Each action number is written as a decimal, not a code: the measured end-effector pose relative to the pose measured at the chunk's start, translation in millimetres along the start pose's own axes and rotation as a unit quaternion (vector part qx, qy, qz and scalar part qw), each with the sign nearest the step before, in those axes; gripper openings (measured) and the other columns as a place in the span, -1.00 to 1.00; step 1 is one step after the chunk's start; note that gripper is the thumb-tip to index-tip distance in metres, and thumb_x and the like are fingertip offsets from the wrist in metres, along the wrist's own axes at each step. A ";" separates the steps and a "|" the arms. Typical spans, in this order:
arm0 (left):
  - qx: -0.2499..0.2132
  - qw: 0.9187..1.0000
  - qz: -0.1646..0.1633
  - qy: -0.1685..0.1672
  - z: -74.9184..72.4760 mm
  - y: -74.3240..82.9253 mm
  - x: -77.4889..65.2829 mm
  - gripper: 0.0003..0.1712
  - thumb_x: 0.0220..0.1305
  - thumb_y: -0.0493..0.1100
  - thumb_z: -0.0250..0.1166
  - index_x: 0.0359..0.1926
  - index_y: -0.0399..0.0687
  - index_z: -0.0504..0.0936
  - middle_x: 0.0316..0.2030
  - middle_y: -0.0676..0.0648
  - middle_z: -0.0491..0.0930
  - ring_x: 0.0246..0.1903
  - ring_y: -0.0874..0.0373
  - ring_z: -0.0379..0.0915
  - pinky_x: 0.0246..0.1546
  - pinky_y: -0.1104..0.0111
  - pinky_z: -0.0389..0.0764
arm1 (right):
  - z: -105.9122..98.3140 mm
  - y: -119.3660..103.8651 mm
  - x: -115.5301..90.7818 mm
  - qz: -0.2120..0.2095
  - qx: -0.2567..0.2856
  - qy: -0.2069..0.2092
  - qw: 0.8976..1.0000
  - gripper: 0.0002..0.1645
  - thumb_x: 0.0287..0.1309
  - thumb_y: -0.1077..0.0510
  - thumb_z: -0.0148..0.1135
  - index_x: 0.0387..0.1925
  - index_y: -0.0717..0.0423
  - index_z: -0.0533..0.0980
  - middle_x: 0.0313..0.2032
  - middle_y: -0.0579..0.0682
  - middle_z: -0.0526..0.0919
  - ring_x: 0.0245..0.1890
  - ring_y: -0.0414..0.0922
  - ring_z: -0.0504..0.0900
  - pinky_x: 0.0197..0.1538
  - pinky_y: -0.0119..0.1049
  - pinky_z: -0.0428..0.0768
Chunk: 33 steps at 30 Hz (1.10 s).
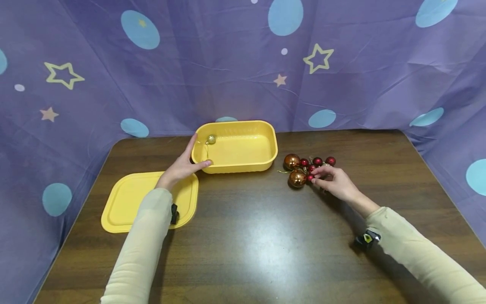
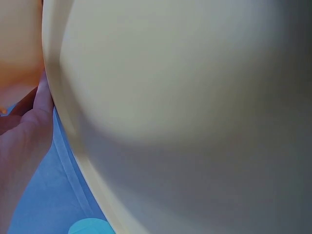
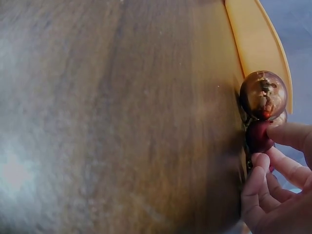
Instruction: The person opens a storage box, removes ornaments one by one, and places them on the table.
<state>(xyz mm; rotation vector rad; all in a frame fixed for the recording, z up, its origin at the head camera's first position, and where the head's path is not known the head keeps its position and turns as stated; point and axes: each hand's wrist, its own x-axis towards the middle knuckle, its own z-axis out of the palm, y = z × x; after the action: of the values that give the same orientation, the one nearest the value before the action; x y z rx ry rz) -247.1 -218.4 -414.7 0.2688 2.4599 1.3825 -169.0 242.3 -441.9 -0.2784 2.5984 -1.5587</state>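
Note:
A yellow plastic container (image 1: 243,168) stands near the back of the table, with a small gold bauble (image 1: 211,139) lying inside at its left end. My left hand (image 1: 182,166) holds the container's left end, thumb at the front rim and fingers along the left side. To the right of the container lies a cluster of red and copper Christmas baubles. My right hand (image 1: 336,182) is at its front right side, pinching a small red bauble (image 3: 258,136) between thumb and fingers. Beside that one sit two larger shiny copper baubles, one nearer me (image 1: 297,179) and one behind (image 1: 292,161).
A yellow lid (image 1: 127,204) lies flat on the left of the brown wooden table (image 1: 243,253), partly under my left forearm. Behind the table hangs a purple curtain (image 1: 228,63) with stars and blue ovals. More small red baubles (image 1: 330,161) lie behind my right hand.

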 end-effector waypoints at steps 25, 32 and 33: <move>0.001 1.000 0.013 0.005 0.8 -4.1 2.3 0.22 0.23 0.02 0.37 0.51 0.38 -0.44 0.51 -0.08 -0.36 0.44 -0.13 -0.35 0.38 -0.02 -0.20 | -6.1 -19.9 -2.1 0.017 -0.009 0.069 0.997 -0.74 0.13 0.29 0.33 -0.16 0.37 0.54 -0.20 0.27 0.64 -0.40 -0.19 0.61 -0.35 -0.43 0.55; -0.001 1.000 0.014 0.004 0.6 -4.6 2.9 0.22 0.23 0.02 0.37 0.51 0.37 -0.44 0.51 -0.05 -0.37 0.44 -0.12 -0.37 0.38 -0.02 -0.21 | -0.2 -36.6 7.4 -0.012 0.058 0.056 0.997 -0.72 0.15 0.35 0.29 -0.11 0.42 0.51 -0.18 0.32 0.61 -0.37 -0.25 0.62 -0.32 -0.35 0.62; -0.001 1.000 0.012 0.003 0.3 -3.9 2.5 0.22 0.23 0.02 0.36 0.51 0.38 -0.44 0.51 -0.04 -0.37 0.44 -0.12 -0.37 0.38 -0.02 -0.22 | 1.4 -39.1 9.2 -0.016 0.064 0.054 0.996 -0.72 0.15 0.36 0.28 -0.11 0.43 0.51 -0.19 0.32 0.61 -0.38 -0.26 0.62 -0.32 -0.35 0.62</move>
<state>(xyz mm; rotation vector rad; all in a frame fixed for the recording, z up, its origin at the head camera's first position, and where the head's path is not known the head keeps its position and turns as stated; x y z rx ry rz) -249.4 -219.4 -418.6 0.2947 2.4684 1.3964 -173.6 221.2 -408.1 -0.2319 2.5695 -1.7884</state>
